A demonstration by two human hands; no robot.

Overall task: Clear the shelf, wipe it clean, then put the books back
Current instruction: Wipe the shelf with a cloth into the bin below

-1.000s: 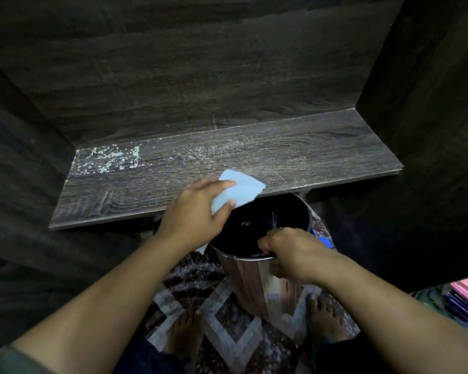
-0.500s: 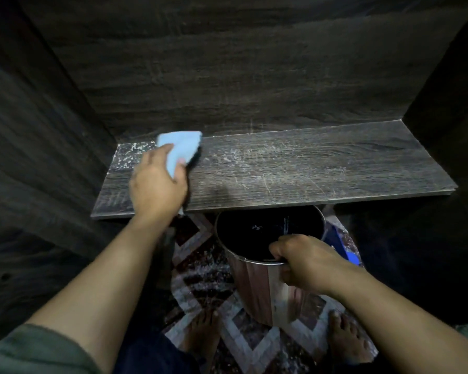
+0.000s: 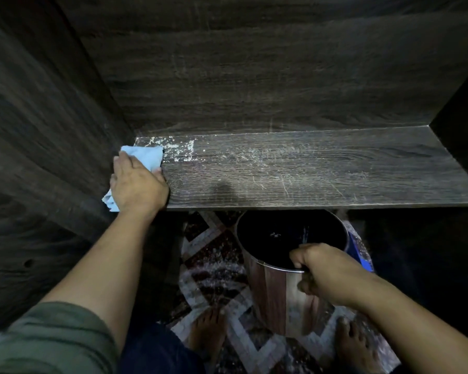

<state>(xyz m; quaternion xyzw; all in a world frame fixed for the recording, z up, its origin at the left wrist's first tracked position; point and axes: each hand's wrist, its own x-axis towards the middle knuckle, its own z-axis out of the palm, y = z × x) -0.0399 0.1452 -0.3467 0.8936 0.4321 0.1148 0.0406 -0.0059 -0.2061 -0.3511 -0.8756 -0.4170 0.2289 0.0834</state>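
Observation:
A dark wooden shelf (image 3: 322, 171) runs across the view with no books on it. White dusty specks (image 3: 179, 149) lie at its back left corner. My left hand (image 3: 137, 182) presses a light blue cloth (image 3: 146, 156) flat onto the shelf's left end, against the side wall; a corner of the cloth hangs out below the palm. My right hand (image 3: 324, 271) grips the near rim of a round metal bin (image 3: 276, 292) held just below the shelf's front edge. The bin's inside is dark, with a few white crumbs.
Dark wood panels close in the shelf at the back (image 3: 254, 76), left (image 3: 38, 130) and right. Below lies a patterned rug (image 3: 214, 265) scattered with white specks, with my bare feet (image 3: 208, 333) on it. Something blue (image 3: 362, 255) shows behind the bin.
My left hand has carried the cloth from over the bin to the shelf's far left end and set it down by the specks. My right hand keeps hold of the bin's rim.

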